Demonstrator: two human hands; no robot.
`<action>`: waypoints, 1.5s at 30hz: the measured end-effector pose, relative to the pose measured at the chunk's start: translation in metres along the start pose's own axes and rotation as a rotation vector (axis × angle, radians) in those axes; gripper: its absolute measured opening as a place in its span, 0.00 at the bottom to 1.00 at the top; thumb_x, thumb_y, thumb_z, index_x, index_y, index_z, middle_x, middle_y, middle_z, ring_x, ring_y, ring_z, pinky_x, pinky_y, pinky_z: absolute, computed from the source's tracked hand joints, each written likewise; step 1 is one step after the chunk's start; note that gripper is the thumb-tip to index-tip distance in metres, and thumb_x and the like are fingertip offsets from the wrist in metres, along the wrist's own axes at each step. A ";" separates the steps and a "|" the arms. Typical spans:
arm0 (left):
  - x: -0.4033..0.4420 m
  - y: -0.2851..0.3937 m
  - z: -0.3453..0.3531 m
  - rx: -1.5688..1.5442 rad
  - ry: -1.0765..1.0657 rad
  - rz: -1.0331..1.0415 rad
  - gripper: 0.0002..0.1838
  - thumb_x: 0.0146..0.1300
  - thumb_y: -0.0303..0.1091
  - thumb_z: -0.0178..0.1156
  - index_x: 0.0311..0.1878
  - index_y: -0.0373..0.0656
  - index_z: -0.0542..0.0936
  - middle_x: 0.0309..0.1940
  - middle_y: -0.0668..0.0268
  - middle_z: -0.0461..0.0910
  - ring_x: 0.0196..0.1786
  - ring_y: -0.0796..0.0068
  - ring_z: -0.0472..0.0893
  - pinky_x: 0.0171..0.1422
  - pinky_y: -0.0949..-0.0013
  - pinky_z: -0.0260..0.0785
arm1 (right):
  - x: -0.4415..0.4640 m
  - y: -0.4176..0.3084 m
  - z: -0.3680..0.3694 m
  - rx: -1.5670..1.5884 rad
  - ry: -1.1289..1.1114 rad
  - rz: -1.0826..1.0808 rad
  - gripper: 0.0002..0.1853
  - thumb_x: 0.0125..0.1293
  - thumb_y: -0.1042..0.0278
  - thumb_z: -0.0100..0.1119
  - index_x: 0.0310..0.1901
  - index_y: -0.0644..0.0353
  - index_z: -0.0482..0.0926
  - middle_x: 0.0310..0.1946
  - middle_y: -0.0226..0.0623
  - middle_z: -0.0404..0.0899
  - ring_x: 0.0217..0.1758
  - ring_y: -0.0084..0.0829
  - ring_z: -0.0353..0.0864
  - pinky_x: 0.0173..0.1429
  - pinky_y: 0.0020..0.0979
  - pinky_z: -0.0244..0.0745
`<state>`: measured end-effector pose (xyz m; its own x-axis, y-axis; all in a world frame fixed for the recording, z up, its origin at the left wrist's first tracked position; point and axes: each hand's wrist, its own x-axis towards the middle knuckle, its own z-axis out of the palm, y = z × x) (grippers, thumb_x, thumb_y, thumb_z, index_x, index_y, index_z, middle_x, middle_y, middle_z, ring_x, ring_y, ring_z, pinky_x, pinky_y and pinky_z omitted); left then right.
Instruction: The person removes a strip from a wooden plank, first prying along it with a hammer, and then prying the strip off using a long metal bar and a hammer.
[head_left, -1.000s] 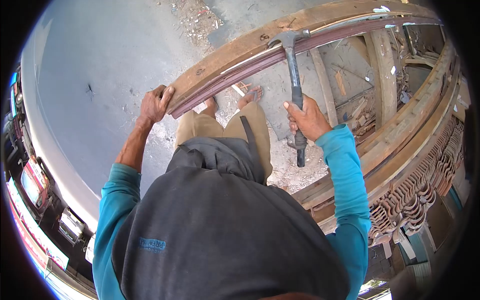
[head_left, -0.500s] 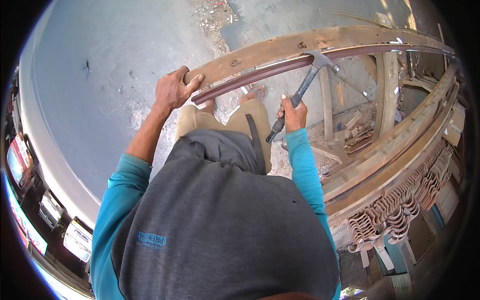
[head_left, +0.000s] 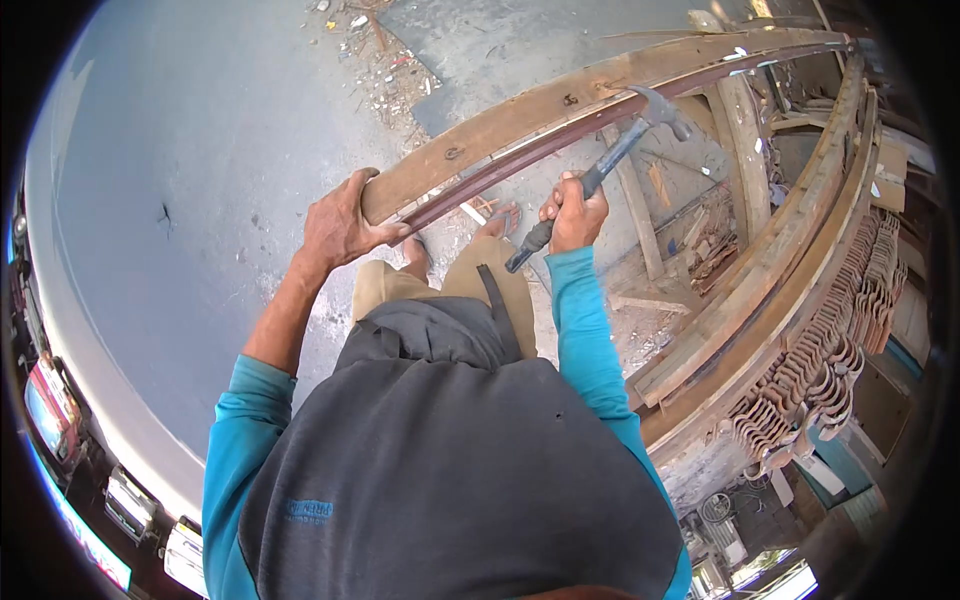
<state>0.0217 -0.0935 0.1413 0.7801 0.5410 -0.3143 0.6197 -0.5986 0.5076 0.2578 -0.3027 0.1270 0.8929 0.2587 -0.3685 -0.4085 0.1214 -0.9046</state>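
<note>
Left hand [head_left: 340, 222] now spans ends of plank [head_left: 500, 125] and maroon strip [head_left: 520, 160], half-closed grip, likely steadying both; right hand [head_left: 576, 213] wrapped tight on hammer [head_left: 622, 152], head upper right.

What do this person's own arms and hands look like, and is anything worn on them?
Both hands, the left and the right, are ungloved. The long sleeves, left and right, are plain teal; the left cuff sits partway up the forearm, the right one near the wrist. No watch or cable shows.
</note>
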 end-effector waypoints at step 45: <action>-0.023 -0.019 -0.008 -0.063 -0.211 -0.108 0.47 0.53 0.41 0.71 0.77 0.53 0.61 0.55 0.48 0.82 0.54 0.47 0.84 0.61 0.53 0.77 | -0.042 -0.032 -0.054 -0.765 -0.723 0.319 0.12 0.72 0.63 0.60 0.47 0.63 0.76 0.27 0.34 0.77 0.22 0.24 0.74 0.27 0.30 0.71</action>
<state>-0.0091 -0.0895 0.1453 0.7142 0.4606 -0.5271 0.6993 -0.5020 0.5088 0.2439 -0.3693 0.1592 0.3438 0.7033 -0.6223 -0.1526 -0.6120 -0.7760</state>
